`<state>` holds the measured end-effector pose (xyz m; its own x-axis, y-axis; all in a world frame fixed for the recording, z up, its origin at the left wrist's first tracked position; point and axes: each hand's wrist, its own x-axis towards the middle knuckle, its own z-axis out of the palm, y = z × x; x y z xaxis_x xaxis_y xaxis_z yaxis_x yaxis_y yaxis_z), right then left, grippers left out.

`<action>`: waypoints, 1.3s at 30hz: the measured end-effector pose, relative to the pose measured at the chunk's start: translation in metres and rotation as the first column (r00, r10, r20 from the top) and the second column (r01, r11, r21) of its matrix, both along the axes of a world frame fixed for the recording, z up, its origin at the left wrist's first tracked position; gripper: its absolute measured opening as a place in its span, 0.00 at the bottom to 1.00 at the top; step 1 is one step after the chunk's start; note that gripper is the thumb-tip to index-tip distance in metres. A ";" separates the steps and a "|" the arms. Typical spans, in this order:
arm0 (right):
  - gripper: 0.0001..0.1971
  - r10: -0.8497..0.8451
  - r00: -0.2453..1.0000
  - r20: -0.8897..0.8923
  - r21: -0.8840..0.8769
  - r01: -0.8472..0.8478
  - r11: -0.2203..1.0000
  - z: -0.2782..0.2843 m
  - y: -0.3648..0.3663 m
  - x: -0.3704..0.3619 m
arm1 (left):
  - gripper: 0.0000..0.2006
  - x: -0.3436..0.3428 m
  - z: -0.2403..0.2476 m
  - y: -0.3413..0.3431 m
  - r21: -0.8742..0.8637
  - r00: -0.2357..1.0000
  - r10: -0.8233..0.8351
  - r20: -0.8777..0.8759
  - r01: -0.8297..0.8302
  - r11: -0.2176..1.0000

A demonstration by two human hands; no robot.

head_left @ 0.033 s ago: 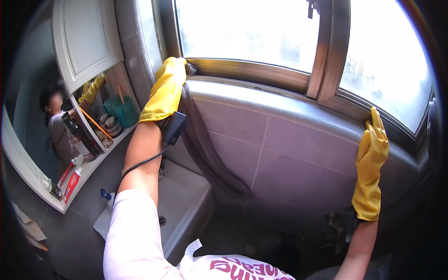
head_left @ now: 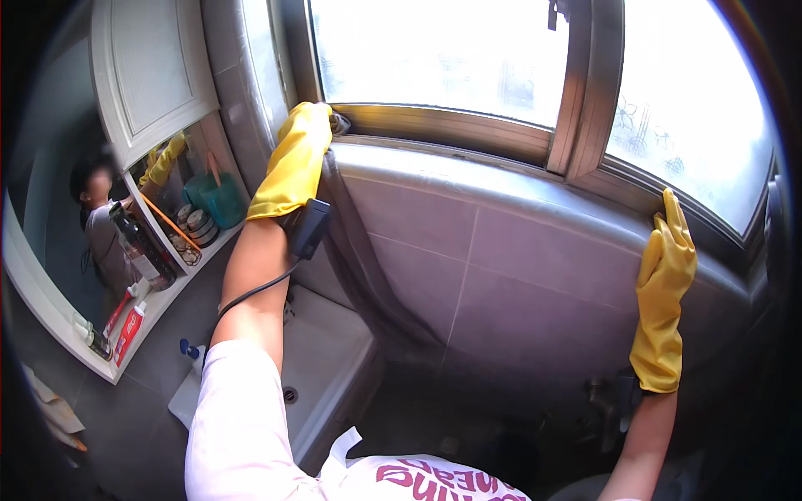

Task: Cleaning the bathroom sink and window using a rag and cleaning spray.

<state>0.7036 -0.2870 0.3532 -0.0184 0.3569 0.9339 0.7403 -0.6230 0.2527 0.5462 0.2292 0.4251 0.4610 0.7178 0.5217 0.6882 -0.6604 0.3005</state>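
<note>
My left hand (head_left: 294, 159), in a yellow rubber glove, is closed on a dark grey cloth (head_left: 355, 230) at the lower left corner of the window frame (head_left: 451, 129). A bunched bit of the cloth shows beside the knuckles, and the rest hangs below the sill over the wall tiles. The glove hides most of the fingers' grip. At the far right, my right hand (head_left: 667, 263), gloved the same way, rests against the edge of the windowsill (head_left: 501, 184). Its fingers are stretched upward, with nothing in them.
On the left, an open-shelved mirror cabinet (head_left: 154, 75) holds a dark bottle (head_left: 144, 250), toothpaste tubes (head_left: 129, 334) and teal cups (head_left: 215, 202). Below my left arm are a white washbasin (head_left: 330, 359) and a pump bottle (head_left: 194, 355). A tap (head_left: 597, 401) juts from the wall.
</note>
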 end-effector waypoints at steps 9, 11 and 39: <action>0.14 -0.055 0.998 -0.007 0.031 0.056 0.998 0.003 -0.005 -0.002 | 0.13 0.045 0.004 -0.159 -0.033 0.728 -0.685 -0.026 0.684 0.729; 0.14 -0.038 0.999 0.004 0.036 0.038 0.999 0.003 -0.003 -0.002 | 0.13 0.071 -0.008 -0.186 0.124 0.574 -0.815 -0.078 0.817 0.563; 0.14 -0.021 1.000 -0.018 0.073 0.023 0.997 0.006 -0.010 -0.005 | 0.21 0.086 0.000 -0.223 0.113 0.513 -0.826 -0.234 0.858 0.501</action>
